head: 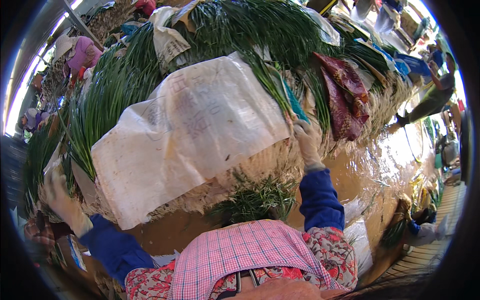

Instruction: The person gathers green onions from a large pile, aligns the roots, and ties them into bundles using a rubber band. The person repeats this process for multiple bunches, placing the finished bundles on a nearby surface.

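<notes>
A long heap of green leafy stalks with pale roots facing me lies before me. A creased white plastic sheet with faded writing covers its middle. My right hand, in a pale glove, is closed around the base of a thin bunch of stalks at the sheet's right edge. Beside that bunch is a teal strip. My left hand, also gloved and blurred, reaches to the heap's left end near the roots; its fingers are not clear.
Loose green trimmings lie in front of my apron. A dark red cloth or sheet drapes over the heap's right part. Wet brown floor extends to the right. People are at the left and right.
</notes>
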Available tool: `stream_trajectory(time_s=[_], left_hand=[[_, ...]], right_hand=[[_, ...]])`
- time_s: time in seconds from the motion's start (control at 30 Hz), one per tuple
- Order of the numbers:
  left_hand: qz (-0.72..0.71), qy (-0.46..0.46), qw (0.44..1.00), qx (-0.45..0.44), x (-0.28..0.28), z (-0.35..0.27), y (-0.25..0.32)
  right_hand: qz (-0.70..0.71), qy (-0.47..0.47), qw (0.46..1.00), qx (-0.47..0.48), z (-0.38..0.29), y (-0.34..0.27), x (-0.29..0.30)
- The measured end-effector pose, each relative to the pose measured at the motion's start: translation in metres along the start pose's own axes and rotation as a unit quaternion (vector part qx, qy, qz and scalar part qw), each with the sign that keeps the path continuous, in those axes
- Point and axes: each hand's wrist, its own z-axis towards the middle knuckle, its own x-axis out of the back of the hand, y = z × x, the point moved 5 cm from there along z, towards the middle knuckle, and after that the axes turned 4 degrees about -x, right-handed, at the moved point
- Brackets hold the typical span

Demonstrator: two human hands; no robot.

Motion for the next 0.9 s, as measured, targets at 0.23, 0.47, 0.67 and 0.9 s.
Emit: stream_trajectory(time_s=[0.23,0.47,0.67,0.9], left_hand=[[-0.35,-0.283,0.863,0.231,-0.151,-0.156,0.194],[-0.489,-0.507,0.532,0.469,-0.353,-0.312,0.287],[-0.547,-0.436,0.513,0.498,-0.378,-0.349,0.293],[-0.269,-0.685,0.654,0.178,-0.343,-0.379,0.291]], right_hand=[[-0.354,-0.094,0.93,-0.038,0.046,0.025,-0.023],[-0.042,-0.237,0.97,0.019,-0.028,0.027,-0.011],[-0.179,-0.332,0.916,0.139,-0.034,0.003,0.008],[0.206,-0.474,0.854,-0.058,-0.033,-0.041,0.034]])
